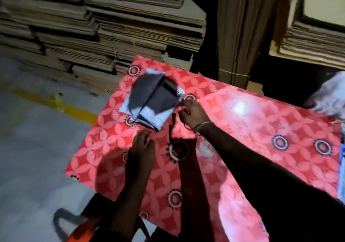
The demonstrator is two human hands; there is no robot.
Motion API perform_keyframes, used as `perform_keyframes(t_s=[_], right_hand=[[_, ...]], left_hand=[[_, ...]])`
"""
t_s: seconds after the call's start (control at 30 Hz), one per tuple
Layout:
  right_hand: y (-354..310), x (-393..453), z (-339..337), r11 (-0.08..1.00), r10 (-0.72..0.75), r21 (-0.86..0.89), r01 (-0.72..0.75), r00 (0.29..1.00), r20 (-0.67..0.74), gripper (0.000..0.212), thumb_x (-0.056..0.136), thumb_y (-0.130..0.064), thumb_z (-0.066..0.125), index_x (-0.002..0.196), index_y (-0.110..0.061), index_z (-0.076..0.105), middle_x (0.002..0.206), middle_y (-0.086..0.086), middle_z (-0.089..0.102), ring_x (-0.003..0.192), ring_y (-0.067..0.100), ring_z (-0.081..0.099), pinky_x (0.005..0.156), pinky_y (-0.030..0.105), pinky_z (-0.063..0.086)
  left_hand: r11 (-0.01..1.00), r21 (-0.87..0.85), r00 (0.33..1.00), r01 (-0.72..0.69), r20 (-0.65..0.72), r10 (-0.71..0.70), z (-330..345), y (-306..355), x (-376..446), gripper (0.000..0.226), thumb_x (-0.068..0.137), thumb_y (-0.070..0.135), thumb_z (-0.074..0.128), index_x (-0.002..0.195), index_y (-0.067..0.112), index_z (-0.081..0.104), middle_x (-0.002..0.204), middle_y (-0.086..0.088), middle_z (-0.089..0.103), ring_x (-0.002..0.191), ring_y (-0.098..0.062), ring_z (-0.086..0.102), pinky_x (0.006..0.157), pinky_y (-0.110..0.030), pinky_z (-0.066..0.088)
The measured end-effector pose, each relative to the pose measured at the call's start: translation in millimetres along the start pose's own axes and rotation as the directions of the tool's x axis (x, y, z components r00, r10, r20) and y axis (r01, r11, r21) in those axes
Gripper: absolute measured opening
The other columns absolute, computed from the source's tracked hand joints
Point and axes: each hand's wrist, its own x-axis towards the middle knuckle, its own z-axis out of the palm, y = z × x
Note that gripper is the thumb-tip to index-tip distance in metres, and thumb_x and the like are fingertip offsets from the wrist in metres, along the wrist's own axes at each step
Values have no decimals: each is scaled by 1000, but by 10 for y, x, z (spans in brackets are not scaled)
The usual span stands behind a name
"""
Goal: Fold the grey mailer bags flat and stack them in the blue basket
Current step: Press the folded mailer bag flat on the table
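Red floral tablecloth [252, 122] spread over a table, patterned with pale petals and dark-ringed circles. Near its far-left corner, a folded grey mailer bag [152, 97], dark inner face turned up across the middle, pale outer layers showing at the edges, flat on the cloth. Left hand [143, 144] low over the cloth just short of the bag's near edge, fingers loosely bent, nothing in them, apparently not touching the bag, though blur makes that hard to settle. Right hand [192, 113] just beside the bag's right edge, fingers curled inward toward the palm, fingertips close to the bag's corner; whether pinching that corner or merely near it, impossible to tell through the motion blur. Thin band at the right wrist. Both forearms reaching in from the bottom of the frame, casting dark shadows on the cloth.

Behind the table, stacks of flattened cardboard [93, 27] piled high, more bundles upright at right. Grey floor [28, 129] at left with a yellow painted line [56, 104]. Pile of pale bags [328, 96] at the right edge, blurred. Sliver of blue [342, 157] at the far right margin, too little visible to name.
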Motion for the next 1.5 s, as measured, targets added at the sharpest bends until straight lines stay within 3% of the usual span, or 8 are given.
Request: perform_keyframes(t_s=[0.1,0.2,0.37,0.57,0.73,1.03,1.27,1.5], right_hand=[[-104,605,186,989,150,27,-148,983,-103,19,78,-36,61,75,-17,60,69,4,56,72,28,60,63,33,41],[-125,942,366,966,255,79,-246,955,-149,32,81,-39,70,99,-13,68,95,13,68,94,34,64,77,38,51],[-129,1077,505,939,320,-104,-327,944,-80,46,81,-51,62,119,-24,63,117,10,65,113,36,56,92,40,47],[-70,744,356,923,379,131,-361,911,-164,39,73,-33,62,111,-27,68,99,4,68,99,32,65,83,43,54],[181,160,129,935,336,201,-293,913,-232,28,78,-7,59,103,-17,67,104,6,67,95,29,63,79,33,47],[750,-1103,-347,923,378,191,-335,885,-271,47,80,-13,67,127,-13,58,111,13,54,100,35,58,88,45,50],[1320,-2610,-779,855,518,245,-458,718,-466,48,84,-21,59,130,-9,60,96,12,66,88,29,61,73,28,36],[1749,-3770,-1032,793,609,349,-499,633,-478,69,70,-27,50,134,-2,56,95,8,63,84,25,60,75,31,42]], left_hand=[[997,-31,996,-72,54,73,-44,34,356,29,84,39,50,107,50,66,127,12,64,112,-1,61,102,-33,49],[994,-105,994,-21,100,32,-11,85,562,23,83,37,55,102,44,67,131,6,62,102,18,57,91,-12,44],[993,-105,995,62,82,-53,14,156,632,44,84,47,54,122,29,70,137,11,60,115,-6,60,101,-30,47],[965,-252,996,67,79,-49,86,115,591,43,86,47,57,125,32,68,128,16,65,119,-6,61,103,-34,50],[947,-306,985,94,164,-44,343,26,483,28,82,52,61,109,56,67,123,24,68,118,-2,63,106,-42,51],[938,-335,950,91,311,18,988,238,-255,41,79,33,66,115,16,68,125,-13,66,111,-30,65,93,-32,54],[969,-243,880,47,469,75,1525,427,-1251,55,77,47,61,114,8,73,122,-8,69,118,-24,63,108,-45,47],[983,-104,841,-150,509,182,1764,649,-1730,42,78,24,57,109,2,74,111,-9,69,109,-24,63,93,-25,43]])
